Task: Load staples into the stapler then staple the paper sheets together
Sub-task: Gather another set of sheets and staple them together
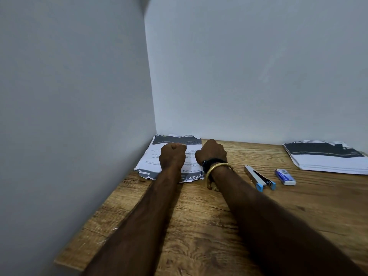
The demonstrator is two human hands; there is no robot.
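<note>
A printed paper stack (153, 156) with torn edges lies in the table's far left corner by the wall. My left hand (172, 155) rests on it as a closed fist. My right hand (212, 151) is also clenched, sitting at the stack's right edge, with a dark band and gold bangle on the wrist. Neither fist visibly holds anything. A silver stapler (258, 178) with blue ends lies on the wood to the right of my right forearm. A small blue-and-white staple box (285, 177) lies just right of the stapler.
A second pile of printed sheets (326, 158) lies at the far right against the back wall. The wooden table (199, 226) meets grey walls at the left and back. Its front left edge runs diagonally near my left forearm.
</note>
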